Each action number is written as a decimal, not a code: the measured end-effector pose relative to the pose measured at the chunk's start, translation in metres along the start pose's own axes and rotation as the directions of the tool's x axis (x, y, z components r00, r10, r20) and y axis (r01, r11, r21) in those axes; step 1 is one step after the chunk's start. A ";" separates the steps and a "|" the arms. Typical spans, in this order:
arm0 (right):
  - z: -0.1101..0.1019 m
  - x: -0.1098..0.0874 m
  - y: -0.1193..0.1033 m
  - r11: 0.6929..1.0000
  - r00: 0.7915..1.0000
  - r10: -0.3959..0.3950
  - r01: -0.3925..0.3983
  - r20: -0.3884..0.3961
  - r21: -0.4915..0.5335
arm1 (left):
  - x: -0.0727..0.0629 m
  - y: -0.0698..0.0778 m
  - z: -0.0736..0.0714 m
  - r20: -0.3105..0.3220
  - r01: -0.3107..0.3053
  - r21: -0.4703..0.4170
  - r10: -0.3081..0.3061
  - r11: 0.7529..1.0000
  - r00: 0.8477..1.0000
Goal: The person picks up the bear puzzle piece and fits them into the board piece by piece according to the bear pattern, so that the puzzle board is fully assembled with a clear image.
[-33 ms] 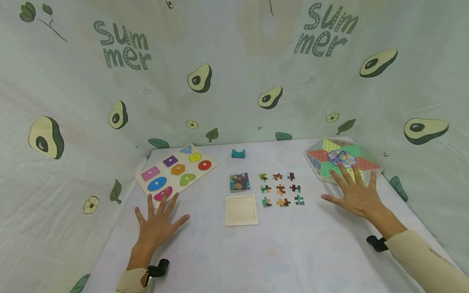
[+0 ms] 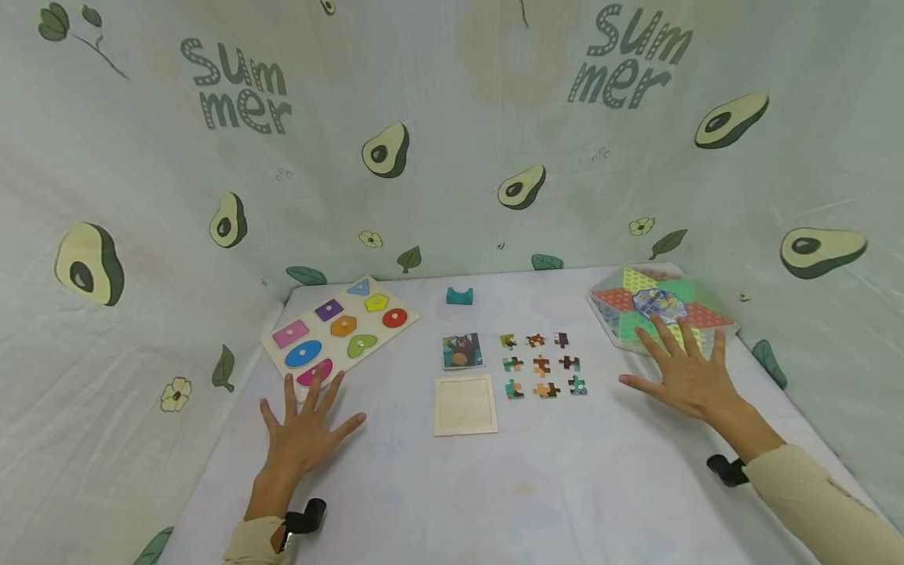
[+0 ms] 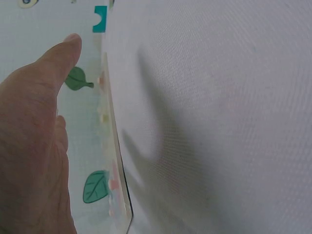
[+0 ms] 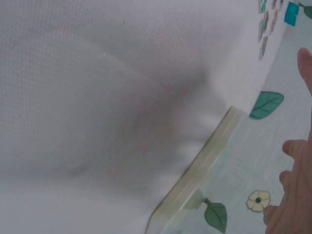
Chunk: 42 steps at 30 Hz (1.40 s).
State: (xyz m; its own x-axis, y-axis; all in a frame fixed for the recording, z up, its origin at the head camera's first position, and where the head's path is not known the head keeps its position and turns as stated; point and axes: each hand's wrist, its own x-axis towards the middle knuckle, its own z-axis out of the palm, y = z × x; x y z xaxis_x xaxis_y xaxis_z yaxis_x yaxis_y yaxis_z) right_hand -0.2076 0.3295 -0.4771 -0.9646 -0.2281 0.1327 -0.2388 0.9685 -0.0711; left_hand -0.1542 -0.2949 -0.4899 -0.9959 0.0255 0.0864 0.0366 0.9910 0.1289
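Note:
My left hand (image 2: pixel 300 439) is spread, palm down, with its fingertips over the near edge of a wooden shape board (image 2: pixel 327 333) with colourful knobbed pieces. Fingers splayed too, my right hand (image 2: pixel 688 380) reaches over the near side of a clear box of patterned triangles (image 2: pixel 625 318). Neither holds anything; shadows in both wrist views show them above the cloth. Between them lie loose jigsaw pieces (image 2: pixel 541 366) in rows, a square bear picture (image 2: pixel 462 351) and a square wooden tray (image 2: pixel 466 406). The left wrist view shows the thumb (image 3: pixel 63 58) apart from the board.
A small teal notched block (image 2: pixel 460 297) stands near the back of the white-covered table (image 2: pixel 459 502). Behind and beside the table hangs a cloth (image 2: pixel 452 102) printed with avocados and leaves.

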 end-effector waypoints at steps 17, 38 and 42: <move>-0.006 0.003 -0.016 0.996 0.999 -0.006 0.010 -0.053 0.085 | 0.015 0.021 0.004 0.029 -0.039 -0.050 0.040 0.998 0.999; 0.007 0.065 -0.080 0.954 0.974 -0.192 0.214 -0.121 0.212 | 0.053 0.099 0.047 -0.046 -0.267 -0.347 0.268 0.899 0.962; 0.008 0.073 -0.086 0.945 0.968 -0.226 0.244 -0.106 0.216 | 0.057 0.097 0.054 -0.065 -0.294 -0.432 0.296 0.852 0.953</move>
State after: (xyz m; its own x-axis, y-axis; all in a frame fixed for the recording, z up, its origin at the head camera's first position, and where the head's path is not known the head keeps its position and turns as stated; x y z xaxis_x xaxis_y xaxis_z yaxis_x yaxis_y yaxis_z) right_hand -0.2587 0.2284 -0.4691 -0.8683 -0.4286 0.2498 -0.4854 0.8382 -0.2489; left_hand -0.2118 -0.1898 -0.5253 -0.9329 0.3092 0.1848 0.3600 0.7801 0.5117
